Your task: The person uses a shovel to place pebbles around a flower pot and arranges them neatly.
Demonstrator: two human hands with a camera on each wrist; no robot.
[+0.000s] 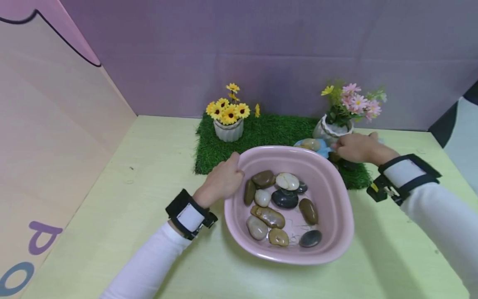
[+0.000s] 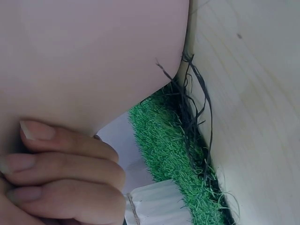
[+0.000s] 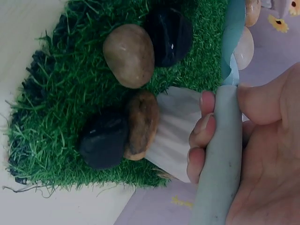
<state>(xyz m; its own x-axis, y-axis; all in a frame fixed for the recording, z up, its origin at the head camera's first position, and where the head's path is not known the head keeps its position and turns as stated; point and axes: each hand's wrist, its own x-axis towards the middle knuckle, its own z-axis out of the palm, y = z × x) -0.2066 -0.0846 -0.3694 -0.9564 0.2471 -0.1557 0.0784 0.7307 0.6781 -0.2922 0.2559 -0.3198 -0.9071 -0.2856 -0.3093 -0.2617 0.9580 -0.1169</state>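
My left hand (image 1: 223, 179) grips the left rim of a pink basin (image 1: 341, 199), which stands tilted toward me over the table. Inside the basin lie several smooth stones (image 1: 284, 199), black, brown and whitish. In my right hand (image 1: 356, 148) is the handle of a small light-blue shovel (image 3: 220, 150), with fingers and thumb wrapped round it. A pale tan stone (image 1: 310, 144) rides on the shovel's blade, just beyond the basin's far rim; the right wrist view shows two stones there. Below the shovel, a brown stone (image 3: 129, 56) and a black stone (image 3: 104, 140) rest on artificial grass.
The green grass mat (image 1: 269, 126) lies along the back of the table (image 1: 149, 166). On it stand a white pot of yellow flowers (image 1: 228, 129) and a white pot of pink flowers (image 1: 330, 129), the latter close to my right hand. A purple backdrop (image 1: 261, 54) rises behind.
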